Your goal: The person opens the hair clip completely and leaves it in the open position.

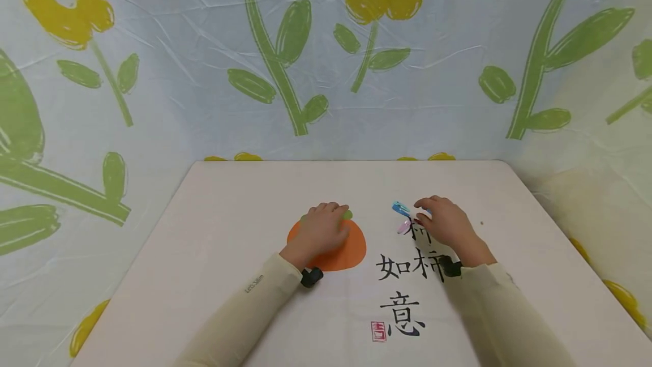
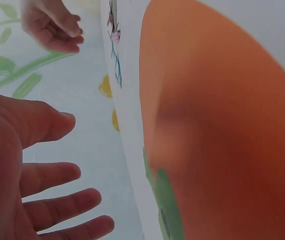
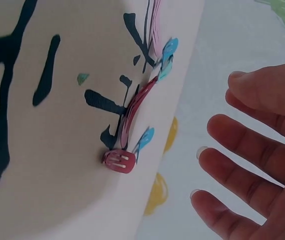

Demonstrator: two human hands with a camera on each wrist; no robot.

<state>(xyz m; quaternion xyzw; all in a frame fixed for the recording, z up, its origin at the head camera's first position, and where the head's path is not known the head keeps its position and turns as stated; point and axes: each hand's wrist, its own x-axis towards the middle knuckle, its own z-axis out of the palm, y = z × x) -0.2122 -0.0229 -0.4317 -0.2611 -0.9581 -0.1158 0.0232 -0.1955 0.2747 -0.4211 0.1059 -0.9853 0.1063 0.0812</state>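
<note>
My left hand hovers over a flat orange persimmon picture on the table, hiding part of its green leaves. In the left wrist view, that hand's fingers are spread, with nothing between them. My right hand is above several small coloured clips that look like hair clips, its fingers apart and holding nothing. A blue clip and a pink clip lie left of its fingertips. In the right wrist view, a dark red clip lies near another blue clip.
Black brush characters run down the pale tabletop, with a red seal mark beside the lowest. A small green speck is on the surface. Behind the table's far edge hangs a flower-patterned cloth.
</note>
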